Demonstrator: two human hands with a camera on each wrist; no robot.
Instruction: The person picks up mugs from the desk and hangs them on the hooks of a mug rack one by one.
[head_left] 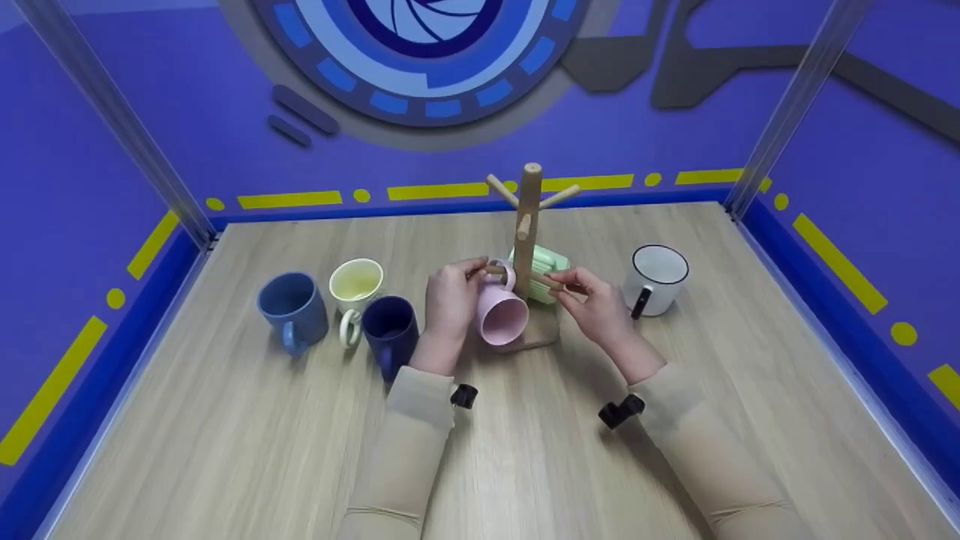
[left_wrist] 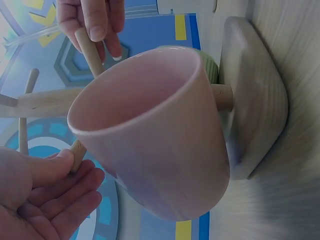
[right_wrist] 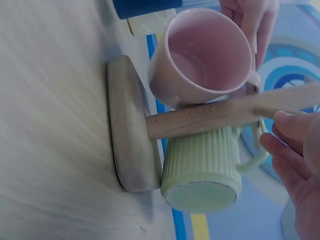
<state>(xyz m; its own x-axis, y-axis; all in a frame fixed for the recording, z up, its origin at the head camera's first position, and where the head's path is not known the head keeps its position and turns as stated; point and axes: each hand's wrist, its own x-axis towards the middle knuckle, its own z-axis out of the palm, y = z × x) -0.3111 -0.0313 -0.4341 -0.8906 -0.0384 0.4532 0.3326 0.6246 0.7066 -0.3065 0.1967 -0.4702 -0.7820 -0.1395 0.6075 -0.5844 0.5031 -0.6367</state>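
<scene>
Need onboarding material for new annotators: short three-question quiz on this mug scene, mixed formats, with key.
1. How many mugs stand on the table to the left of the mug tree?
2. True or false: the pink mug hangs from the mug tree.
3. What does the right hand pinch?
a) a mug's rim
b) a peg of the mug tree
c) a mug's handle

Key:
1. Three: the blue-gray mug, the pale yellow mug and the navy mug.
2. True.
3. b
</scene>
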